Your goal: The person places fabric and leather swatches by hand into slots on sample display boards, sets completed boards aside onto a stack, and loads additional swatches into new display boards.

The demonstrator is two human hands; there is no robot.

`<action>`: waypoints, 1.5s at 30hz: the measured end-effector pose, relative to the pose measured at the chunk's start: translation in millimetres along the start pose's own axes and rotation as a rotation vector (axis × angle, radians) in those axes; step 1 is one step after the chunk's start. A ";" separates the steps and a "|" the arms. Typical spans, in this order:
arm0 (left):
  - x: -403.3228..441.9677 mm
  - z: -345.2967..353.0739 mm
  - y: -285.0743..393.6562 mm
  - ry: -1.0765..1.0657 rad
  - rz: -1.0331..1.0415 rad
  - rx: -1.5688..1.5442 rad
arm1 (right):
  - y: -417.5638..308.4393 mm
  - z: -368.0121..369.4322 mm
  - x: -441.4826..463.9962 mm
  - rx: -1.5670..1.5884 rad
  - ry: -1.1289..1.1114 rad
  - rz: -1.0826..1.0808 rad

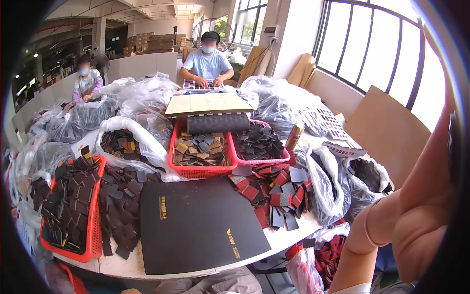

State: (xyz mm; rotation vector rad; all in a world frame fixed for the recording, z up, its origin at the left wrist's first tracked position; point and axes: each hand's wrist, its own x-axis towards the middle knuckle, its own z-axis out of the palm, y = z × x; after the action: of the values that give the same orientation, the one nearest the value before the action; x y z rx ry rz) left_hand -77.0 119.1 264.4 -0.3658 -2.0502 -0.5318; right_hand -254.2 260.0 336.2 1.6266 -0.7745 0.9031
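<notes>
My right hand (423,210) is raised very close to the camera at the right edge, with a thin band (370,229) around the wrist. Most of its fingers run out of sight, so I cannot see whether it holds anything. Of my left hand (131,291), only what seems to be a skin-coloured sliver shows at the bottom edge. In front of me a black folder (196,225) with gold lettering lies closed on the white table (289,240). Red and grey sample pieces (279,193) are heaped to its right, dark brown ones (121,210) to its left.
Red baskets (198,171) (93,235) and a pink basket (264,160) hold sample pieces. A dark roll (218,124) lies across two baskets before a pale board (208,104). Plastic bags (325,191) crowd both sides. Two people (206,61) (87,81) work across the table.
</notes>
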 end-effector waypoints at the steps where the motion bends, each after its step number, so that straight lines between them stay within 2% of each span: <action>1: -0.3 0.6 1.7 0.009 -0.001 0.005 | 0.1 0.0 -0.7 0.004 0.002 -0.001; 10: -2.3 -3.2 6.8 0.088 0.054 0.023 | -5.6 -3.4 3.8 0.023 -0.011 -0.008; 16: 1.7 -19.2 23.0 0.287 0.186 -0.017 | -7.7 -13.8 9.2 0.025 -0.015 -0.008; 18: -3.0 -30.8 33.3 0.432 0.285 -0.032 | -6.2 -15.2 10.3 0.027 -0.011 -0.017; 22: -24.9 -61.9 63.5 0.863 0.539 -0.043 | -7.0 -18.3 9.7 0.046 0.047 -0.038; 24: -37.4 -69.9 72.9 1.022 0.563 -0.008 | -6.0 -18.6 8.7 0.068 0.077 -0.031; 25: -47.1 -72.7 70.9 1.011 0.530 0.029 | -5.0 -19.2 7.7 0.070 0.097 -0.025; 27: -70.9 -71.9 67.1 1.010 0.285 0.094 | -3.1 -16.5 8.3 0.111 0.147 -0.018; 28: -72.7 -73.6 52.2 0.937 0.448 -0.454 | -2.7 -12.8 6.5 0.133 0.176 -0.006; 31: -76.0 -58.5 10.5 0.985 -0.071 -0.851 | -0.3 2.3 -8.5 0.200 0.300 0.084; 32: -84.1 -53.7 -13.9 0.973 -0.244 -1.017 | -1.4 13.0 -20.8 0.229 0.362 0.168; 34: -104.2 -39.1 -73.5 0.870 -0.570 -1.463 | -11.2 50.1 -59.4 0.330 0.433 0.472; 35: -112.5 -27.0 -99.1 0.848 -0.710 -1.641 | -23.3 73.1 -82.4 0.397 0.414 0.713; 36: -120.3 -13.7 -123.2 0.808 -0.853 -1.819 | -28.3 96.5 -105.1 0.412 0.300 0.865; 38: -142.7 16.8 -166.0 0.774 -1.006 -1.906 | -40.7 148.3 -154.1 0.570 0.087 1.209; 41: -163.0 49.3 -208.2 0.766 -1.095 -1.930 | -62.0 220.7 -225.0 0.825 0.024 1.516; 45: -190.9 83.8 -257.4 0.782 -1.110 -1.888 | -77.6 268.9 -262.6 1.026 0.029 1.699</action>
State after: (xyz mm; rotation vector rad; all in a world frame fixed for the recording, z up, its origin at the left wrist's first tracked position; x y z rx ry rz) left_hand -160.6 -68.3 4.3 0.0563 -0.2447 -2.6434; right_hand -274.3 25.1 33.4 1.4053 -1.9026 2.8331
